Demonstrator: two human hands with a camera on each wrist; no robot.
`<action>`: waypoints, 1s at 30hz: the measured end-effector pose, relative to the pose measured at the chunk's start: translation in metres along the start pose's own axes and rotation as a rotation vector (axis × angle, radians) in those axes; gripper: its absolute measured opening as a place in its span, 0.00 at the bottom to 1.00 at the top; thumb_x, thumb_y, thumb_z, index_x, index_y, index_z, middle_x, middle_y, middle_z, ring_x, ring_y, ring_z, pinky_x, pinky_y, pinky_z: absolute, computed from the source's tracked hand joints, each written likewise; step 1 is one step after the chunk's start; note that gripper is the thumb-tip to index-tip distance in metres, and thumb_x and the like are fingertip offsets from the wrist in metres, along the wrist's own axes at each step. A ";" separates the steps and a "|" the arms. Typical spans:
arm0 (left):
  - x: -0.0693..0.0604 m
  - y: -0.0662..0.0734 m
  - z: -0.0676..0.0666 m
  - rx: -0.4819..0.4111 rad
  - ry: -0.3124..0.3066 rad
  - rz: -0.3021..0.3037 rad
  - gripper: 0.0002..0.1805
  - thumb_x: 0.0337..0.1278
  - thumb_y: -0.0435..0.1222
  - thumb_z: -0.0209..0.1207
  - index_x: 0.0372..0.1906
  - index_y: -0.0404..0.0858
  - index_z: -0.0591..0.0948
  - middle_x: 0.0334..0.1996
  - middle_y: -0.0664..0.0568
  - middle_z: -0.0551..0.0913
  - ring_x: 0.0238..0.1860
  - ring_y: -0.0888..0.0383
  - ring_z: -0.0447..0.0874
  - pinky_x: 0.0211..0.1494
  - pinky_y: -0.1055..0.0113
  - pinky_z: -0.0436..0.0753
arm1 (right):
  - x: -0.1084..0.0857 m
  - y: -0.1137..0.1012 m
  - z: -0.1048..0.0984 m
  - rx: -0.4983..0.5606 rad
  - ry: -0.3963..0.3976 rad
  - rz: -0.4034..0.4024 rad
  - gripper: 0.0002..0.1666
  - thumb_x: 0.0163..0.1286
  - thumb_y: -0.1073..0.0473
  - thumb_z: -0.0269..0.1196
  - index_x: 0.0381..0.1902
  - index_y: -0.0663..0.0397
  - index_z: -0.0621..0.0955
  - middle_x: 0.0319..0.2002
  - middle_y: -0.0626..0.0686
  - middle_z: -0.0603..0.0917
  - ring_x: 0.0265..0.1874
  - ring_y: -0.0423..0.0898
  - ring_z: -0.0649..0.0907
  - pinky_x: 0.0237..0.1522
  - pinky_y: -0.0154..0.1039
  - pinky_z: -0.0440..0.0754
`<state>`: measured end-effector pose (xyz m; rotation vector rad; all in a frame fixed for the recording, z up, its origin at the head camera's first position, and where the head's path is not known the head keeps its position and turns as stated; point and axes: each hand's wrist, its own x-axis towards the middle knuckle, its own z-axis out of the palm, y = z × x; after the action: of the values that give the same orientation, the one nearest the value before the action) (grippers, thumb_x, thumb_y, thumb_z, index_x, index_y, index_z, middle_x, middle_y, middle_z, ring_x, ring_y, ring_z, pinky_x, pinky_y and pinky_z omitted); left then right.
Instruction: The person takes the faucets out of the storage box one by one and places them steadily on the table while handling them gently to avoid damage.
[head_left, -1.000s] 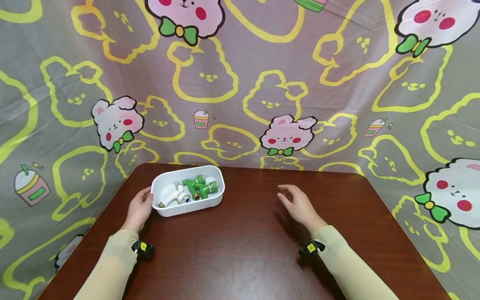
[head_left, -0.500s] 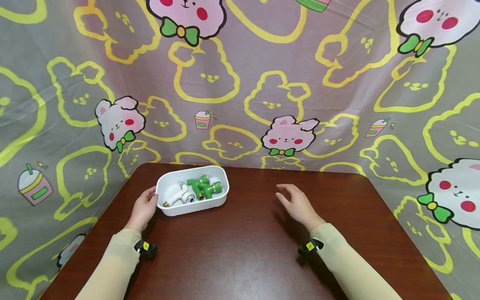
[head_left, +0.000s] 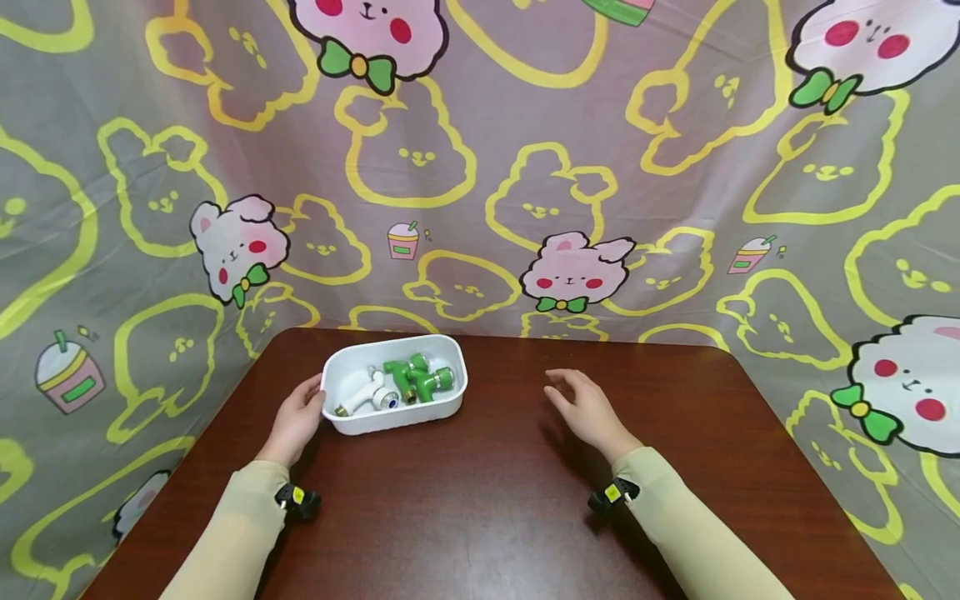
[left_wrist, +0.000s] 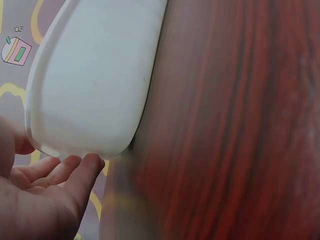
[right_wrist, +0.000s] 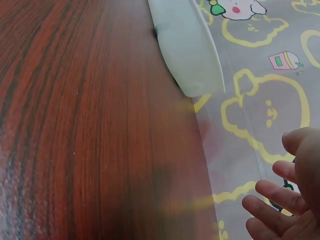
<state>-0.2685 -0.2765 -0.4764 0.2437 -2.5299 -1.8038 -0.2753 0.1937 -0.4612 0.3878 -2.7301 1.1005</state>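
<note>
A white oblong plastic basin (head_left: 397, 418) stands on the table, left of the middle in the head view. Inside lie a white tap-like fitting (head_left: 371, 395) with a brass threaded end and two green valve-like fittings (head_left: 405, 375), close together on the right side. My left hand (head_left: 294, 423) is at the basin's left end; in the left wrist view its fairly straight fingertips (left_wrist: 90, 160) touch the end wall, with the thumb near the rim. My right hand (head_left: 588, 412) hovers over the table, fingers relaxed and slightly bent, holding nothing, apart from the basin.
The dark red-brown wooden table (head_left: 465, 517) reaches back to a patterned cloth (head_left: 480, 225) hung behind and at both sides. Cream sleeves cover both arms, and a small black wrist camera (head_left: 297, 500) sits on each wrist.
The basin has slid a little to the right with its fittings, and my left hand has moved right along with it. My right hand has shifted only slightly left.
</note>
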 end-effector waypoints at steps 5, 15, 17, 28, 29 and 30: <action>-0.003 0.000 0.002 0.010 -0.014 -0.015 0.30 0.83 0.35 0.38 0.81 0.28 0.52 0.77 0.28 0.58 0.76 0.36 0.63 0.75 0.44 0.69 | 0.000 -0.001 0.003 0.009 -0.015 0.009 0.24 0.76 0.54 0.64 0.65 0.55 0.79 0.59 0.57 0.82 0.59 0.55 0.82 0.64 0.56 0.79; -0.003 0.003 0.010 -0.013 -0.038 0.002 0.30 0.83 0.33 0.39 0.80 0.26 0.52 0.77 0.27 0.59 0.76 0.36 0.64 0.74 0.44 0.70 | 0.007 -0.005 0.012 -0.024 -0.015 -0.020 0.23 0.76 0.53 0.64 0.64 0.55 0.80 0.58 0.56 0.83 0.59 0.54 0.82 0.64 0.56 0.79; -0.002 0.004 0.011 -0.021 -0.045 0.002 0.30 0.83 0.34 0.39 0.80 0.26 0.52 0.77 0.27 0.58 0.76 0.35 0.63 0.75 0.44 0.69 | 0.008 -0.007 0.014 -0.024 -0.013 -0.028 0.23 0.75 0.54 0.65 0.64 0.55 0.80 0.58 0.56 0.83 0.58 0.54 0.82 0.63 0.55 0.79; 0.000 0.008 0.019 -0.030 -0.053 -0.002 0.30 0.83 0.35 0.40 0.80 0.27 0.53 0.77 0.28 0.59 0.76 0.36 0.64 0.74 0.44 0.69 | 0.014 -0.026 0.024 -0.011 -0.017 -0.078 0.22 0.75 0.54 0.65 0.63 0.54 0.81 0.57 0.55 0.83 0.57 0.52 0.82 0.63 0.52 0.79; 0.000 0.007 0.020 -0.036 -0.054 0.001 0.30 0.82 0.34 0.40 0.80 0.27 0.53 0.77 0.28 0.59 0.76 0.36 0.64 0.74 0.44 0.69 | 0.015 -0.027 0.025 -0.010 -0.013 -0.084 0.22 0.74 0.54 0.66 0.63 0.54 0.81 0.57 0.55 0.83 0.56 0.52 0.82 0.63 0.52 0.79; 0.000 0.007 0.021 -0.041 -0.056 0.002 0.30 0.82 0.34 0.40 0.80 0.26 0.53 0.77 0.28 0.59 0.76 0.36 0.64 0.74 0.45 0.69 | 0.015 -0.029 0.026 -0.009 -0.011 -0.088 0.22 0.74 0.55 0.66 0.63 0.54 0.81 0.57 0.55 0.83 0.56 0.52 0.82 0.62 0.52 0.80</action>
<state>-0.2714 -0.2547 -0.4764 0.1919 -2.5251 -1.8864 -0.2828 0.1527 -0.4571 0.5091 -2.6983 1.0658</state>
